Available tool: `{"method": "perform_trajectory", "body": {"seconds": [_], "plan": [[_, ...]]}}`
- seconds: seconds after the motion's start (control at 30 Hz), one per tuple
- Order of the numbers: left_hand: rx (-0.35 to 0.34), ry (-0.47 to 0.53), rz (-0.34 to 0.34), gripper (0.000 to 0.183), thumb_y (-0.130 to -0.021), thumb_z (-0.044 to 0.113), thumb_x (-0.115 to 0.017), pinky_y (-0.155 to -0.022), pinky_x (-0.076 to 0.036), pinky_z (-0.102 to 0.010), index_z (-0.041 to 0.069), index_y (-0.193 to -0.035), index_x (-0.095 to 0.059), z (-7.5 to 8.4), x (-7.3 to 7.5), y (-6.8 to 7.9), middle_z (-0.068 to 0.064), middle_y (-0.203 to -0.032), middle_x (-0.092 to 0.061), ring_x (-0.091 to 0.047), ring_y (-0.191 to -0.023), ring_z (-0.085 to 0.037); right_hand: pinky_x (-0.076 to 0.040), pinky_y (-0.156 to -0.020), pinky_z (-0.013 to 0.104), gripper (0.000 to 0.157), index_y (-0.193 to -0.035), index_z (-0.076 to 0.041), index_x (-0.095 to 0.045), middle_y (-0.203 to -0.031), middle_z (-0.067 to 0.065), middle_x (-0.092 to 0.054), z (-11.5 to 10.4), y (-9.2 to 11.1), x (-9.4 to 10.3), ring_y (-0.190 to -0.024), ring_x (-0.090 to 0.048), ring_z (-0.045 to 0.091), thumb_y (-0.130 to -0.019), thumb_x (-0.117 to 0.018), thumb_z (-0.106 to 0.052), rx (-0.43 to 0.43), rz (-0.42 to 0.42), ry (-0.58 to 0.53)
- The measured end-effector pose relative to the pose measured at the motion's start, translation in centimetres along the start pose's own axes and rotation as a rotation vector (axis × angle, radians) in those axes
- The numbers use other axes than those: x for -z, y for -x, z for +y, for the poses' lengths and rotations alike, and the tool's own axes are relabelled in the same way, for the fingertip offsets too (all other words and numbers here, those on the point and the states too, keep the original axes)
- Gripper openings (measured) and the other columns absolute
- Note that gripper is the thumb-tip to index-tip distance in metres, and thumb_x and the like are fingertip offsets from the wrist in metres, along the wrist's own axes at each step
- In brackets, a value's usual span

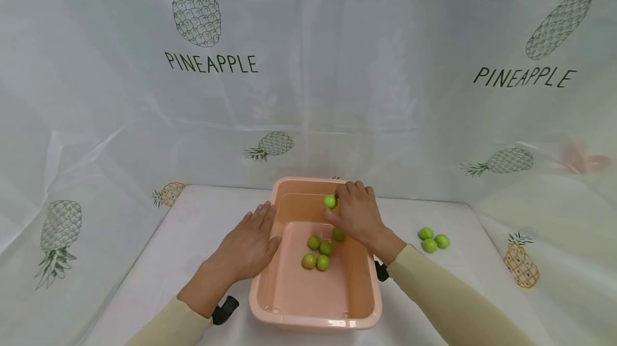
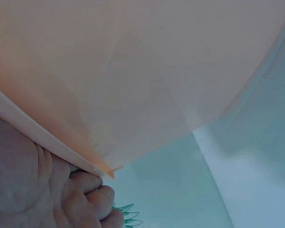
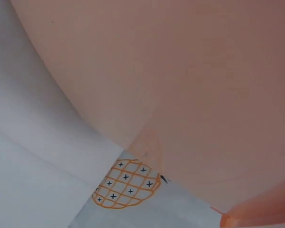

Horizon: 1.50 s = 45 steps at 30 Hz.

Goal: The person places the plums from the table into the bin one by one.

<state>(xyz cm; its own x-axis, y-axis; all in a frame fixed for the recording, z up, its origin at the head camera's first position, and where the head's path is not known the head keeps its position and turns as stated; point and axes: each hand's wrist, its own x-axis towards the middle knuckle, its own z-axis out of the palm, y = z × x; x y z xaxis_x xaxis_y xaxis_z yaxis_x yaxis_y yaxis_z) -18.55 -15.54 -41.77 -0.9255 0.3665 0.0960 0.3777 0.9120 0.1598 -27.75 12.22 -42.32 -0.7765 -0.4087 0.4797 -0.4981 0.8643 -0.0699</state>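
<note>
A peach-coloured plastic basin (image 1: pixel 315 323) stands on the white-covered table in the head view. My right hand (image 1: pixel 359 215) is over its far right part and pinches a small round green fruit (image 1: pixel 330 201) between thumb and fingers. Several more green fruits (image 1: pixel 309 261) lie on the basin's floor, one of them partly hidden below the right hand. At the left rim, my left hand (image 1: pixel 248 241) rests with its fingers straight and pointing away from me. The left wrist view shows its fingers (image 2: pixel 92 199) along the rim. The basin's outer wall (image 3: pixel 180 95) fills most of the right wrist view.
Three green fruits (image 1: pixel 429 245) sit together on the table (image 1: pixel 402 298), to the right of the basin. Behind the table hangs a pale plastic sheet (image 1: pixel 337 67) printed with pineapples, and it continues along both sides.
</note>
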Motion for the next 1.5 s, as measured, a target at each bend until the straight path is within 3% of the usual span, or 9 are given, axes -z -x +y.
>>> {"method": "perform_trajectory", "body": {"seconds": [0.3,0.53,0.93,1.2,1.37,1.5], "plan": [[-0.003,-0.001,0.003,0.072,-0.111,0.037,-0.048,-0.129,-0.028,-0.054,-0.009,-0.162,-0.027,0.0,-0.1,0.0,-0.027,-0.170,-0.028,-0.029,-0.159,-0.039,-0.039,-0.073,0.041,0.031,-0.092,-0.009,-0.058,-0.080,0.003,-0.052,0.0,0.2,0.0,-0.081,-0.049,0.028,-0.087,-0.067,-0.038,-0.023,0.002,0.010],[0.001,0.011,0.001,0.072,-0.111,0.036,-0.048,-0.130,-0.027,-0.054,-0.010,-0.162,-0.027,0.3,0.1,0.0,-0.026,-0.170,-0.028,-0.029,-0.159,-0.039,-0.043,-0.076,0.045,0.037,-0.102,-0.004,-0.064,-0.088,0.008,-0.060,-0.1,0.3,0.1,-0.087,-0.054,0.031,-0.088,-0.069,-0.038,-0.057,0.006,0.003],[0.018,0.024,-0.017,0.074,-0.110,0.037,-0.048,-0.130,-0.027,-0.054,-0.009,-0.163,-0.024,0.2,-0.1,0.1,-0.026,-0.171,-0.026,-0.027,-0.160,-0.039,-0.043,-0.076,0.045,0.035,-0.103,-0.004,-0.065,-0.090,0.009,-0.061,-0.2,0.4,0.0,-0.086,-0.053,0.031,-0.090,-0.071,-0.035,-0.050,0.022,0.009],[0.009,0.022,-0.012,0.074,-0.110,0.037,-0.049,-0.129,-0.028,-0.055,-0.010,-0.163,-0.025,0.0,-0.2,0.1,-0.027,-0.171,-0.026,-0.028,-0.160,-0.039,-0.045,-0.077,0.048,0.035,-0.105,-0.001,-0.068,-0.094,0.014,-0.065,1.0,1.0,0.4,-0.089,-0.056,0.035,-0.090,-0.073,-0.032,0.011,0.176,0.001],[0.006,0.020,-0.016,0.074,-0.111,0.037,-0.048,-0.129,-0.028,-0.055,-0.010,-0.162,-0.025,0.0,0.0,-0.1,-0.027,-0.171,-0.026,-0.027,-0.160,-0.039,-0.044,-0.071,0.050,0.032,-0.101,0.001,-0.066,-0.090,0.017,-0.064,3.9,1.9,1.1,-0.083,-0.055,0.039,-0.090,-0.070,-0.029,0.062,0.307,0.025],[0.012,0.025,-0.021,0.074,-0.111,0.036,-0.048,-0.130,-0.028,-0.054,-0.010,-0.163,-0.024,0.0,0.1,-0.1,-0.026,-0.171,-0.025,-0.027,-0.160,-0.038,-0.044,-0.069,0.053,0.032,-0.101,0.002,-0.065,-0.089,0.019,-0.064,7.2,3.1,1.9,-0.082,-0.056,0.042,-0.091,-0.070,-0.028,0.068,0.353,0.074]]}}
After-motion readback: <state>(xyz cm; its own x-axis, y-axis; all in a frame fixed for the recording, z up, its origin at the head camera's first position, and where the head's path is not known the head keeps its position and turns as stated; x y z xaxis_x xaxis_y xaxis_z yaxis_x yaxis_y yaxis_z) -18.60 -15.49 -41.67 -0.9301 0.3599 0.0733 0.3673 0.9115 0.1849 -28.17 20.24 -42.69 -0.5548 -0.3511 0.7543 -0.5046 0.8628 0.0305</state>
